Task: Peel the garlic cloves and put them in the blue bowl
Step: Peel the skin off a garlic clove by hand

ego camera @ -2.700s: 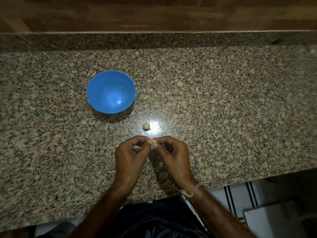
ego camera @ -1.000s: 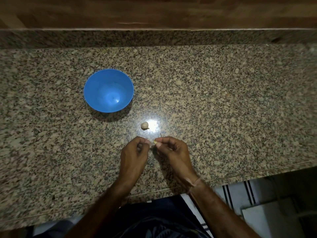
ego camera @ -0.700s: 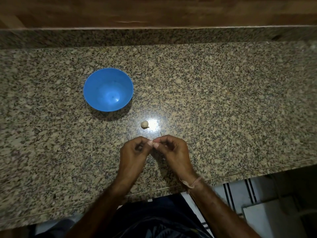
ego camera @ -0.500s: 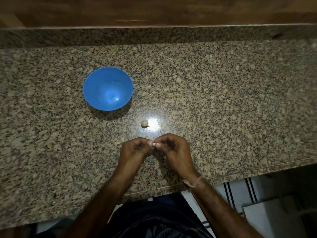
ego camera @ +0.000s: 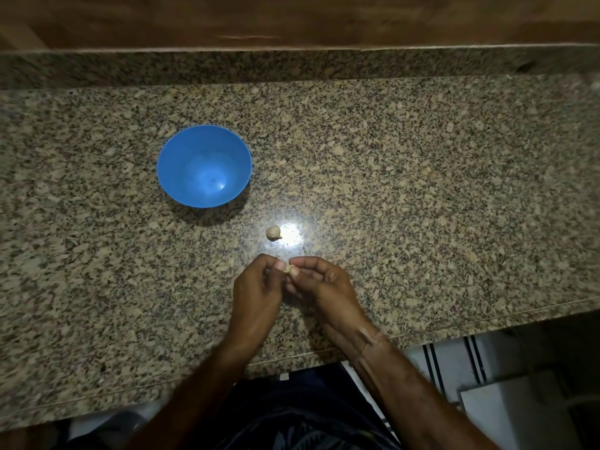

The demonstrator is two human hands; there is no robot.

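A small pale garlic clove point(ego camera: 288, 268) sits pinched between the fingertips of my left hand point(ego camera: 258, 297) and my right hand point(ego camera: 319, 287), just above the counter near its front edge. Most of that clove is hidden by my fingers. A second garlic clove point(ego camera: 273, 232) lies loose on the counter a little beyond my hands, beside a bright light reflection. The blue bowl point(ego camera: 204, 166) stands further back and to the left, and nothing shows inside it.
The speckled granite counter point(ego camera: 422, 196) stretches wide to the right and left. A low granite upstand and a wooden wall point(ego camera: 292, 17) close the back. The counter's front edge runs just under my wrists; a striped floor shows below right.
My hands have stayed together at the same spot, fingertips working on the pinched clove. The loose clove and the bowl have not moved; only the camera has shifted slightly.
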